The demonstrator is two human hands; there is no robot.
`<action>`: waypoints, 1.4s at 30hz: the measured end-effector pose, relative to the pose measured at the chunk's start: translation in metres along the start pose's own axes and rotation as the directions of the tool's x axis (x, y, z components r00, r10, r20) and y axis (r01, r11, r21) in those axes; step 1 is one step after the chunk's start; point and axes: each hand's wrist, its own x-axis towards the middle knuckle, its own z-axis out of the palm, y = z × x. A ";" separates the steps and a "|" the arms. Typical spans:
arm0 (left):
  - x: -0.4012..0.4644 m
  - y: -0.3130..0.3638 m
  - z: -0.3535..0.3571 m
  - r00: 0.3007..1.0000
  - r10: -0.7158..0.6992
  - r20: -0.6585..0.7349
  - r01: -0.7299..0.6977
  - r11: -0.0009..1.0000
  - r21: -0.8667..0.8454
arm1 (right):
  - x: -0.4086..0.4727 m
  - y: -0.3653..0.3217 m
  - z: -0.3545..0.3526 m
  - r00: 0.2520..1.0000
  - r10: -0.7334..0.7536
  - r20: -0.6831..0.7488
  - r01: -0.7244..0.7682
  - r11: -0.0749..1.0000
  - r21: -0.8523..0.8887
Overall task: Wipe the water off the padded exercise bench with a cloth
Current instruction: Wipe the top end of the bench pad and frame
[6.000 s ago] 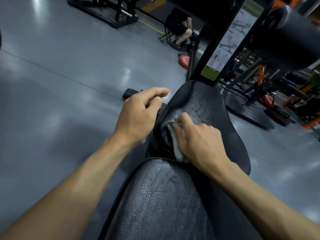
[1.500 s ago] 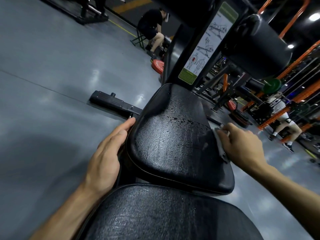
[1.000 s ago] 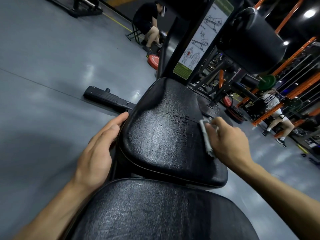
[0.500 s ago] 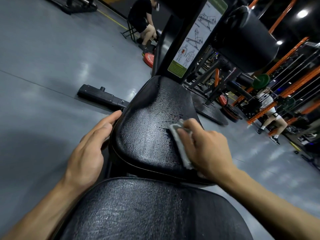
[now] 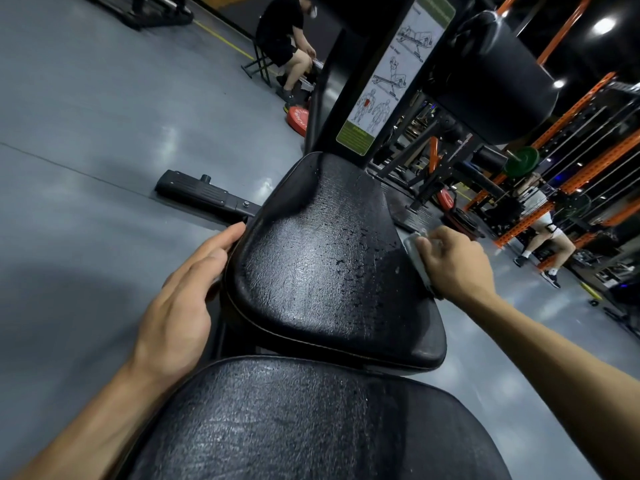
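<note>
Right hand has the cloth bunched under curled fingers and it's pressed vs the right edge of the seat pad, about halfway up that side. Cloth is light grey/white, mostly hidden under the hand, only a strip shows on the pad side. Left hand is flat w/ straight fingers laid along the pad's left edge, holding nothing, fingertips pointing away from the body. Between the hands the pad is black and shiny, w/ water beads scattered mid-pad and closer to the right hand. Second black pad sits nearer the body, below both wrists. Beyond the hands there's a post w/ an exercise chart, and grey floor to the left.
</note>
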 end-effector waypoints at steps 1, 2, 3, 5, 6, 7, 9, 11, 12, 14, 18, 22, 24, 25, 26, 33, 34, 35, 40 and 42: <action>0.000 0.003 0.001 1.000 -0.013 0.002 0.013 0.999 -0.041 | 0.004 -0.008 0.002 1.000 0.005 0.001 -0.005 1.000 0.030; -0.001 0.004 0.002 1.000 -0.028 -0.003 0.028 0.998 -0.062 | 0.008 -0.016 0.003 1.000 0.018 0.005 -0.018 0.998 0.058; -0.002 0.006 0.002 1.000 -0.027 0.004 0.027 0.997 -0.068 | 0.011 -0.023 0.004 1.000 0.029 0.006 -0.029 0.996 0.082; -0.003 0.007 0.001 0.999 -0.033 -0.002 0.033 0.998 -0.059 | 0.016 -0.037 0.005 0.999 0.037 -0.009 -0.036 0.993 0.111; -0.003 0.009 0.001 0.999 -0.040 -0.004 0.040 0.997 -0.069 | 0.016 -0.043 0.005 0.999 0.026 -0.029 -0.023 0.993 0.120; -0.003 0.012 0.001 0.998 -0.057 -0.008 0.056 0.995 -0.079 | 0.014 -0.050 0.004 0.998 0.003 -0.057 0.004 0.992 0.128; -0.005 0.024 0.003 0.997 -0.076 -0.015 0.073 0.989 -0.125 | 0.006 -0.062 0.000 0.992 -0.074 -0.101 0.087 0.987 0.135; -0.008 0.037 0.006 0.997 -0.077 -0.003 0.075 0.973 -0.217 | -0.007 -0.073 -0.002 0.977 -0.179 -0.111 0.193 0.972 0.132; -0.010 0.045 0.007 0.997 -0.073 0.000 0.071 0.966 -0.248 | -0.013 -0.078 -0.004 0.964 -0.242 -0.110 0.255 0.957 0.136; -0.013 0.058 0.009 0.997 -0.071 0.000 0.068 0.955 -0.289 | -0.019 -0.086 -0.009 0.927 -0.362 -0.096 0.372 0.922 0.110; -0.019 0.072 0.009 0.998 -0.070 -0.010 0.062 0.936 -0.348 | 0.004 -0.091 -0.009 0.956 -0.283 -0.081 0.285 0.958 0.020; -0.019 0.078 0.008 0.998 -0.053 -0.030 0.040 0.943 -0.332 | -0.002 -0.125 -0.001 0.941 -0.299 -0.156 0.316 0.943 0.099; -0.019 0.080 0.008 0.998 -0.045 -0.039 0.028 0.932 -0.362 | -0.014 -0.145 0.003 0.882 -0.439 -0.172 0.459 0.882 0.106; -0.019 0.081 0.009 0.998 -0.045 -0.036 0.027 0.923 -0.383 | -0.017 -0.151 0.003 0.852 -0.499 -0.159 0.515 0.853 0.085; -0.019 0.081 0.009 0.998 -0.047 -0.035 0.029 0.918 -0.396 | -0.016 -0.154 0.002 0.833 -0.536 -0.135 0.546 0.837 0.043; -0.023 0.085 0.009 0.998 -0.059 -0.016 0.046 0.895 -0.443 | 0.021 -0.150 -0.006 0.896 -0.427 -0.123 0.429 0.903 -0.011; -0.024 0.086 0.009 0.998 -0.061 -0.014 0.049 0.897 -0.440 | 0.014 -0.156 -0.004 0.869 -0.478 -0.131 0.483 0.876 0.010; -0.024 0.087 0.009 0.998 -0.062 -0.015 0.049 0.897 -0.439 | 0.005 -0.162 -0.001 0.829 -0.543 -0.133 0.551 0.834 0.027; -0.026 0.092 0.007 0.997 -0.074 -0.013 0.063 0.917 -0.393 | 0.002 -0.172 -0.005 0.725 -0.685 -0.075 0.685 0.728 -0.026; -0.027 0.094 0.006 0.997 -0.079 -0.019 0.067 0.930 -0.362 | 0.023 -0.173 -0.005 0.763 -0.643 -0.070 0.639 0.766 -0.074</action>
